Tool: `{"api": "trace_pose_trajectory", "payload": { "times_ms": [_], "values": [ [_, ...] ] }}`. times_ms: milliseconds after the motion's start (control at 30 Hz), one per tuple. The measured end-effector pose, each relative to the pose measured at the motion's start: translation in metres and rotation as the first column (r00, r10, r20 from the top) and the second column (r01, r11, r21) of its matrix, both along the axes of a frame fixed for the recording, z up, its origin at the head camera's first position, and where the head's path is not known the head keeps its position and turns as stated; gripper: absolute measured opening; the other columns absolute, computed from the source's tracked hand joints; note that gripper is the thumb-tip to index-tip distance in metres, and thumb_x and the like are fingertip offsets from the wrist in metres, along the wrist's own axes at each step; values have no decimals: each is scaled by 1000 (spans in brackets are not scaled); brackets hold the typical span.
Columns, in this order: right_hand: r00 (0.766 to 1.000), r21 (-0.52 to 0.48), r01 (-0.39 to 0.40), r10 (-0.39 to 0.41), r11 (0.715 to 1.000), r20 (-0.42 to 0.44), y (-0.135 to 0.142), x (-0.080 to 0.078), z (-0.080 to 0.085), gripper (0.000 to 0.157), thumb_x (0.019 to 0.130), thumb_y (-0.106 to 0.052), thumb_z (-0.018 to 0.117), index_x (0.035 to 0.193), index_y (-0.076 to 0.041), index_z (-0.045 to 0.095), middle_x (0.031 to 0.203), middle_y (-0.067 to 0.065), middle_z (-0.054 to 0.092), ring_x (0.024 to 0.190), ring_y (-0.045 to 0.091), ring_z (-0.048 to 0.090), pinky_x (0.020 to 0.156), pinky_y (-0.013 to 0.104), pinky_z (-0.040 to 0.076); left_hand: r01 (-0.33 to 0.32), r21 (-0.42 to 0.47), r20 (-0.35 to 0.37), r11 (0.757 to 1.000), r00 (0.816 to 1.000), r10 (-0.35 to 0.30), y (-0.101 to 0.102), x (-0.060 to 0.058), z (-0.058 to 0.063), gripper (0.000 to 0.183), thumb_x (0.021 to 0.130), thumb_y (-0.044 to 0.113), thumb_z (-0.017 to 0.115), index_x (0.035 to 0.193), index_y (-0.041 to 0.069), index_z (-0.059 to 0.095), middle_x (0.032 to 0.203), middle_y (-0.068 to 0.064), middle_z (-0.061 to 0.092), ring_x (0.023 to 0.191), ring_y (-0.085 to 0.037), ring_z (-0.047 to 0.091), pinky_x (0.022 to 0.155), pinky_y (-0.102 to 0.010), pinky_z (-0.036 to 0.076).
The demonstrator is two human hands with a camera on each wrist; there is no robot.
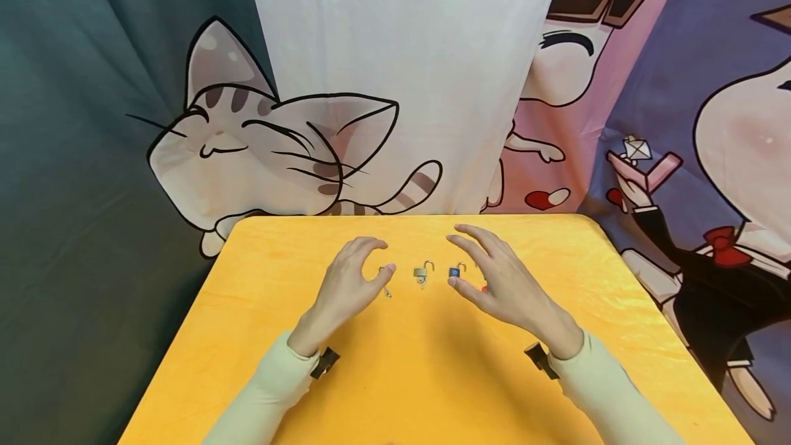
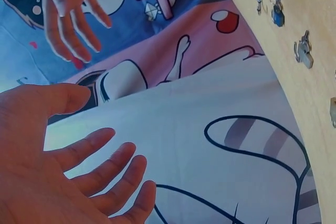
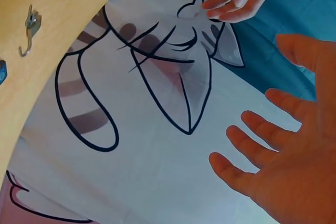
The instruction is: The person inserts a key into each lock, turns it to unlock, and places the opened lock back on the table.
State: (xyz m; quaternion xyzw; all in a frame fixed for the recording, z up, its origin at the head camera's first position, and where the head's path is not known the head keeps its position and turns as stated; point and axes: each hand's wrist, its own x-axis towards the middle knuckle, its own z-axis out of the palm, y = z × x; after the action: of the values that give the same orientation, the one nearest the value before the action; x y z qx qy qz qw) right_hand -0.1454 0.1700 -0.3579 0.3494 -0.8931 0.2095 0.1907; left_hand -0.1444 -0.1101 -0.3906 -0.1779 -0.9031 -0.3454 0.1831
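Observation:
My left hand [image 1: 352, 280] and right hand [image 1: 507, 280] hover over the yellow table, palms facing each other, fingers spread and slightly bent, holding nothing. Between them on the tabletop lies a brass-coloured padlock [image 1: 420, 272] with its shackle swung open and keys at its base. Beside the right fingertips is a blue padlock [image 1: 454, 272], its shackle also open. A red thing [image 1: 485, 288] peeks out from behind the right hand. Near the left thumb, a small metal piece [image 1: 387, 292] is partly covered by that hand. The left wrist view shows the silvery padlock [image 2: 304, 52] in the row.
The yellow table [image 1: 395, 376] ends at a back edge against a hanging cloth [image 1: 402, 33] printed with a cartoon cat and figures. Dark straps with small boxes [image 1: 325, 362] sit at both wrists, over pale sleeves [image 1: 266, 390].

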Motion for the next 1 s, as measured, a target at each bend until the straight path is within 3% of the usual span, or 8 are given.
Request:
{"api": "trace_pose_trajectory", "payload": {
  "times_ms": [233, 500, 700, 1000],
  "values": [
    [998, 26, -1, 0, 1000, 59, -11, -18, -5, 61, 92, -38, 68, 145, -19, 45, 150, 7, 44, 137, 29, 43, 108, 57, 38, -5, 24, 12, 1000, 1000, 5, -4, 1, 2, 34, 92, 34, 68, 120, 16, 64, 127, -1, 63, 122, -23, 57, 100, -47, 49],
    [991, 58, -9, 1, 998, 132, -28, -44, -21, 59, 93, -42, 65, 144, -17, 48, 145, 7, 49, 133, 30, 48, 107, 57, 40, 7, 17, -24, 1000, 1000, -7, -2, 0, 4, 33, 93, 33, 67, 121, 16, 64, 126, -1, 63, 121, -22, 58, 100, -46, 49],
    [982, 54, -4, -6, 999, 190, -44, -53, -33, 56, 91, -40, 68, 140, -16, 52, 141, 6, 53, 129, 29, 52, 104, 54, 44, -5, 2, -28, 1000, 1000, 5, -6, 2, 4, 35, 93, 34, 67, 122, 15, 64, 127, -3, 63, 121, -24, 58, 99, -47, 50],
    [950, 143, 1, -46, 990, 309, -72, -63, -61, 53, 92, -41, 67, 136, -13, 55, 138, 7, 56, 128, 28, 54, 103, 49, 48, -13, 1, -22, 1000, 1000, 13, -12, 3, 7, 36, 92, 33, 67, 123, 13, 63, 128, -4, 62, 122, -25, 57, 100, -48, 49]
  ]
}}
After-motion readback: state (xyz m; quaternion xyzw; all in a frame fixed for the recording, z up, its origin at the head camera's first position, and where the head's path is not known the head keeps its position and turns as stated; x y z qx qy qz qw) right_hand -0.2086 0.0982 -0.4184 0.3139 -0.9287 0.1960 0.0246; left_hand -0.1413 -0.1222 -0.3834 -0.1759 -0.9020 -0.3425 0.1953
